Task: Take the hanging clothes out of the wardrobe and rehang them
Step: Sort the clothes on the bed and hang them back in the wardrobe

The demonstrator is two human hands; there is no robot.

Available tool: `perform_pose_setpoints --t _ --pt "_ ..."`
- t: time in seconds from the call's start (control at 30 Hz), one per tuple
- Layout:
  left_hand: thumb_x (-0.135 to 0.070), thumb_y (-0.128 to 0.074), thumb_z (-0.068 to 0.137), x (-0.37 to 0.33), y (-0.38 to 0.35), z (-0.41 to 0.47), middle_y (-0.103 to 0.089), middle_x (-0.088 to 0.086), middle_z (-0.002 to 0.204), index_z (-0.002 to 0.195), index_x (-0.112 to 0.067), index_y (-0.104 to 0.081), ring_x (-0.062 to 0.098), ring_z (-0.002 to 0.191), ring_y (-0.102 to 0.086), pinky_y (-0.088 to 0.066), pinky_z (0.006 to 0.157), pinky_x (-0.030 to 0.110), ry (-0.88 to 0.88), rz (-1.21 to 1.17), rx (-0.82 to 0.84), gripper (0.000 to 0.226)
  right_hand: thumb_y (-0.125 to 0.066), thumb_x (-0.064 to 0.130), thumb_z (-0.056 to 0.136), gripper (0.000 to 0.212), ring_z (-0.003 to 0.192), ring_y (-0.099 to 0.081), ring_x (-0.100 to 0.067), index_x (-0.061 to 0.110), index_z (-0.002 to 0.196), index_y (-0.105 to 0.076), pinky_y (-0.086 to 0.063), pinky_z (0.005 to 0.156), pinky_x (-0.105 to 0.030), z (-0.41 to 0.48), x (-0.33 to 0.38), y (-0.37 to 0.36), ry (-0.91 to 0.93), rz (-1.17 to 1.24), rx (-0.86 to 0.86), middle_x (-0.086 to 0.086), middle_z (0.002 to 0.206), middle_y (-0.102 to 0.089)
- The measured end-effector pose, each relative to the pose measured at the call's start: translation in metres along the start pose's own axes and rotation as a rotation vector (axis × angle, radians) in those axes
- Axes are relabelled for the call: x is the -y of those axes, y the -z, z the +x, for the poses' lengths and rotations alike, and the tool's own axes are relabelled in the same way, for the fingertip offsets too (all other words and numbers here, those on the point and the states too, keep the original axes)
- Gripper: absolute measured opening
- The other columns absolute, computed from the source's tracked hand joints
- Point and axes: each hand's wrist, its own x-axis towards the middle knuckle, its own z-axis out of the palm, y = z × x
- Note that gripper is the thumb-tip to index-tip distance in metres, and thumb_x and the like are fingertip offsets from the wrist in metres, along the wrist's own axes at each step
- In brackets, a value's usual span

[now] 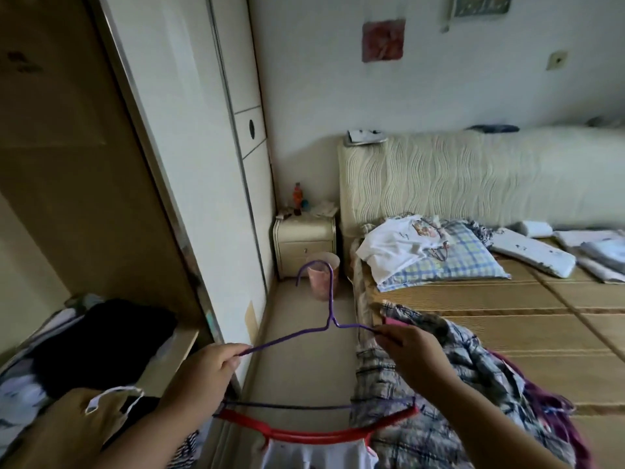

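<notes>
Clothes in the wardrobe: a black heap of clothes [101, 340] lies on the pale shelf at the far left, reaching almost to the shelf's front edge. Nothing is seen hanging inside from this view.
Wardrobe door: the white sliding wardrobe door [176, 147] stands just right of the shelf, leaving the opening clear.
Left hand: the left hand [203, 370] has its fingers curled round the left shoulder end of the thin purple wire hanger [330, 299].
Purple hanger: it is bare and held level between both hands over the floor strip between wardrobe and bed, with the hook pointing up and away.
Red hanger: a red plastic hanger [314, 434] sits just below the purple one at the bottom edge, and a white garment [314, 456] appears to be on it.
Right hand: the right hand [411, 353] pinches the right shoulder wire between thumb and fingers.
Checked garment: a crumpled grey-and-blue checked garment [422, 421] is heaped on the near left corner of the bed [507, 336], under the right forearm, off any hanger.
Step in hand: probably readying an emptied hanger for rehanging.
Next move: likely needs one hand freed to lift the checked garment by its collar. Each wire shoulder then has to be threaded into it before the hook returns to the wardrobe.
</notes>
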Motion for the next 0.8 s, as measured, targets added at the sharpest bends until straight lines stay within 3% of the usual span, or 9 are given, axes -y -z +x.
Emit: perform_pose_setpoints --t 0.2,0.3,0.4,0.47,0.5,0.6,0.7,0.8 --pt "-0.014 -0.050 0.095 0.010 -0.025 0.137 -0.064 -0.004 0.101 0.108 -0.033 -0.066 0.015 0.100 -0.059 -0.042 0.078 0.025 -0.060 -0.046 0.059 0.029 -0.060 0.026 0.090 0.014 0.046 -0.046 0.002 0.021 0.092 -0.074 -0.035 0.049 -0.016 0.095 -0.020 -0.017 -0.078 0.008 -0.094 0.012 0.052 -0.049" --pt "-0.015 -0.050 0.095 0.013 -0.039 0.214 -0.063 -0.007 0.103 0.110 -0.034 -0.067 0.011 0.101 -0.057 -0.038 0.078 0.020 -0.145 -0.035 0.088 0.029 -0.062 0.024 0.089 0.012 0.048 -0.051 0.007 0.026 0.084 -0.073 -0.037 0.050 -0.013 0.152 -0.029 -0.027 -0.135 -0.001 -0.137 0.015 0.053 -0.053" --pt "-0.018 -0.052 0.094 0.012 -0.045 0.299 -0.063 -0.010 0.100 0.093 -0.053 -0.058 0.009 0.099 -0.058 -0.038 0.076 0.017 -0.224 -0.052 0.150 0.036 -0.064 0.024 0.087 0.011 0.049 -0.052 0.010 0.028 0.081 -0.072 -0.038 0.050 -0.011 0.216 -0.037 -0.036 -0.213 0.002 -0.201 0.017 0.048 -0.055" --pt "-0.019 -0.053 0.094 0.003 -0.044 0.352 -0.063 -0.012 0.101 0.083 -0.057 -0.051 0.006 0.097 -0.057 -0.039 0.075 0.014 -0.272 -0.056 0.182 0.039 -0.064 0.026 0.087 0.009 0.048 -0.049 0.006 0.027 0.086 -0.073 -0.037 0.053 -0.013 0.254 -0.040 -0.036 -0.263 -0.038 -0.227 0.032 0.050 -0.054" --pt "-0.020 -0.053 0.094 0.000 -0.044 0.377 -0.063 -0.013 0.102 0.086 -0.056 -0.053 0.005 0.096 -0.056 -0.039 0.074 0.014 -0.297 -0.055 0.199 0.036 -0.064 0.027 0.088 0.010 0.049 -0.047 0.006 0.026 0.090 -0.073 -0.037 0.052 -0.014 0.272 -0.042 -0.036 -0.291 -0.044 -0.245 0.034 0.049 -0.052" --pt "-0.020 -0.051 0.095 -0.018 -0.048 0.447 -0.062 -0.010 0.105 0.108 -0.038 -0.066 0.006 0.095 -0.054 -0.040 0.075 0.020 -0.363 -0.058 0.227 0.026 -0.064 0.026 0.088 0.012 0.052 -0.052 -0.001 0.023 0.094 -0.074 -0.034 0.047 -0.016 0.315 -0.048 -0.035 -0.348 -0.044 -0.324 0.017 0.052 -0.059" --pt "-0.017 -0.053 0.094 -0.033 -0.070 0.512 -0.061 -0.009 0.103 0.110 -0.031 -0.068 0.004 0.094 -0.053 -0.037 0.073 0.019 -0.422 -0.047 0.265 0.026 -0.064 0.023 0.088 0.013 0.058 -0.061 -0.013 0.022 0.095 -0.074 -0.039 0.050 -0.023 0.357 -0.068 -0.036 -0.396 -0.052 -0.368 0.007 0.066 -0.067" --pt "-0.018 -0.053 0.094 -0.046 -0.099 0.569 -0.062 -0.006 0.104 0.104 -0.038 -0.066 0.010 0.099 -0.058 -0.038 0.073 0.020 -0.458 -0.033 0.342 0.026 -0.064 0.022 0.088 0.018 0.059 -0.058 -0.002 0.019 0.103 -0.073 -0.039 0.051 -0.012 0.401 -0.097 -0.036 -0.413 -0.071 -0.372 0.013 0.075 -0.066"
